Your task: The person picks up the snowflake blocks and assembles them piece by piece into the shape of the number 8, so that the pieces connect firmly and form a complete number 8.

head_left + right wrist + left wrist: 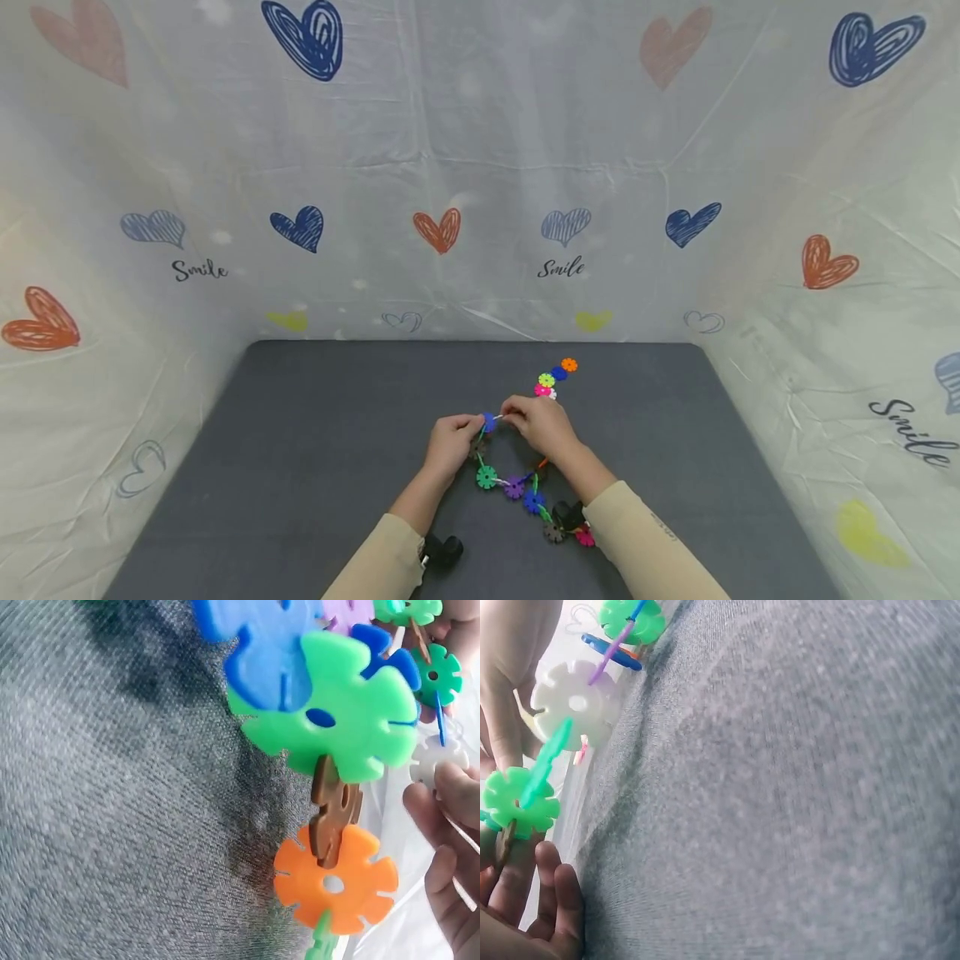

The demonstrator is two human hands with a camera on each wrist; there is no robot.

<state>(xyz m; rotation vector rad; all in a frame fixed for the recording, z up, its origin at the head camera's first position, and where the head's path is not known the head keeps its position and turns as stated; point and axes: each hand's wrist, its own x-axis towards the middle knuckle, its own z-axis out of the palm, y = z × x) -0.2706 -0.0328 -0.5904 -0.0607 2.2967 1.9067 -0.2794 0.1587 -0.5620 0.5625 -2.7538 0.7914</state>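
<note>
Both hands, left hand (450, 442) and right hand (542, 423), pinch disc chain (514, 487) above mat (300, 467).

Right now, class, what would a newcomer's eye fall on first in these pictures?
The bright chain of snowflake discs looped on the grey mat, held up at its far end by the left hand and right hand. Beyond them lies a short row of loose discs, and heart-printed sheeting surrounds everything.

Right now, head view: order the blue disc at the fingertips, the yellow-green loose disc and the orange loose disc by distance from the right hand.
1. Blue plastic snowflake disc, at the right hand's fingertips, left side.
2. Yellow-green loose disc, just behind the hand.
3. Orange loose disc, farthest back, right.
</note>
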